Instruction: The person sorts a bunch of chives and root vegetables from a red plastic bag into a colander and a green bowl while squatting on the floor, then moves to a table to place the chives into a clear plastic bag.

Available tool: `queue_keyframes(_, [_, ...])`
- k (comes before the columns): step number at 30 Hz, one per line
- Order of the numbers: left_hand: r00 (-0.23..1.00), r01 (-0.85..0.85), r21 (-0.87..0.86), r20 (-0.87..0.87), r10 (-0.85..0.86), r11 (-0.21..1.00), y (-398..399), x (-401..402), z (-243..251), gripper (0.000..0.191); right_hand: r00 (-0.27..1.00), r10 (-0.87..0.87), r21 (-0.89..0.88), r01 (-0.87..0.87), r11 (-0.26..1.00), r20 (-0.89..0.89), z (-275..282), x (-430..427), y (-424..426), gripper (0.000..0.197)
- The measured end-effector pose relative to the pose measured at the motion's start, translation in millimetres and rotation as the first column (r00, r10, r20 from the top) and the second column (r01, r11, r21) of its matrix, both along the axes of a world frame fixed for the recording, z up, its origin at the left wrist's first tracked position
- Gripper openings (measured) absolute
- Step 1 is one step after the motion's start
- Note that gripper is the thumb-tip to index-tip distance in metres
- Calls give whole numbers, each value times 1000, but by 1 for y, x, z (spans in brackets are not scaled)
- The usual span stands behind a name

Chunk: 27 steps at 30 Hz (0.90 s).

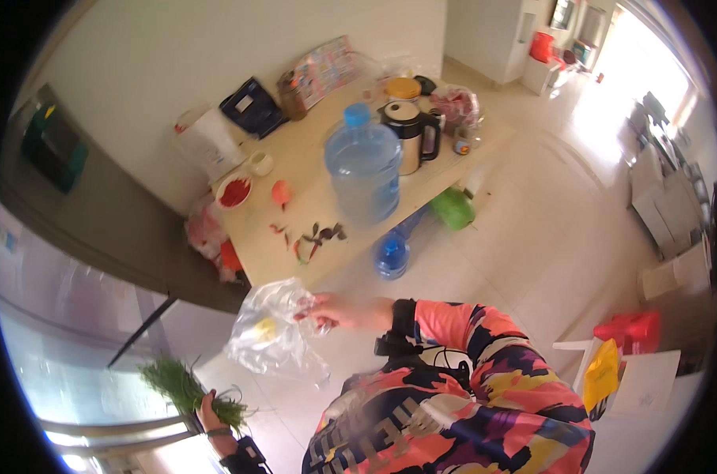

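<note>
My right hand (332, 311) grips the edge of a clear plastic bag (269, 332) that holds a small yellow item. The bag hangs in front of the near corner of a wooden table (287, 272). At the lower left, my left hand (210, 413) is closed around a bunch of thin green leafy stalks (177, 382). On the table, dried chili peppers and dark leaves (320, 234) lie near the front edge. Behind them are a pink round item (281, 192), a bowl of red chili (235, 192) and a large blue water bottle (361, 166).
A steel thermal jug (410, 136), jars and bags stand farther back on the table. Below its edge are a green melon-like item (453, 208) and a small blue water bottle (391, 258) on the floor. A grey cabinet (115, 225) borders the left; cardboard boxes (661, 201) stand at right.
</note>
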<state>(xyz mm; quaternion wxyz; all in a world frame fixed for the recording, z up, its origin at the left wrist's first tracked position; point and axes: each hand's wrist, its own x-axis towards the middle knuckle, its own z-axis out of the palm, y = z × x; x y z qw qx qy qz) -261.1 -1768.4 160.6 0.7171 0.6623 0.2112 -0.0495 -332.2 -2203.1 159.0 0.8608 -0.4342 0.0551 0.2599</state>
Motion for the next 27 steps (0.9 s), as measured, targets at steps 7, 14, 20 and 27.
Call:
queue_keyframes(7, [956,268,4,-126,-266,963,-30,-36,23,13,993,-113,-131,116,985,31,23,38,17,35])
queue_keyframes(14, [739,673,-25,48,-672,739,-108,-44,46,11,987,-147,15,149,989,-65,47,91,6,34])
queue_keyframes(20, [790,579,-111,323,-521,808,-138,-41,33,9,991,-11,77,21,997,-132,50,110,39,32])
queue_keyframes(27, [720,650,-237,494,-487,722,-184,-30,8,35,998,44,25,-43,999,-35,78,101,90,37])
